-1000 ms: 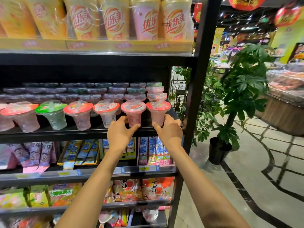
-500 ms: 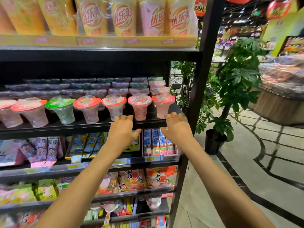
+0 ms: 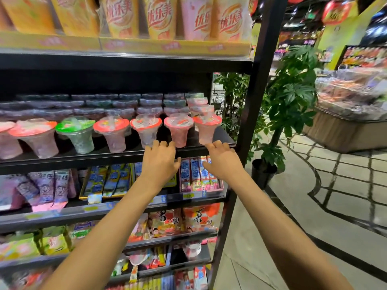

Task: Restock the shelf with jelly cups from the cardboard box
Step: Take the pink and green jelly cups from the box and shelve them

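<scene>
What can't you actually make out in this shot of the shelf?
All from the head view:
Cardboard box: outside the frame entirely.
Back rows of jelly cups: dark and blurred under the upper shelf.
Leftmost cup: cut by the left edge.
Price tags: too blurred to read.

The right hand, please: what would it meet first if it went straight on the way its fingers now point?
Most likely the rightmost jelly cup: the right hand is open and points at its base across the edge of the shelf. Depth is unclear, so the gap is hard to judge.
</scene>
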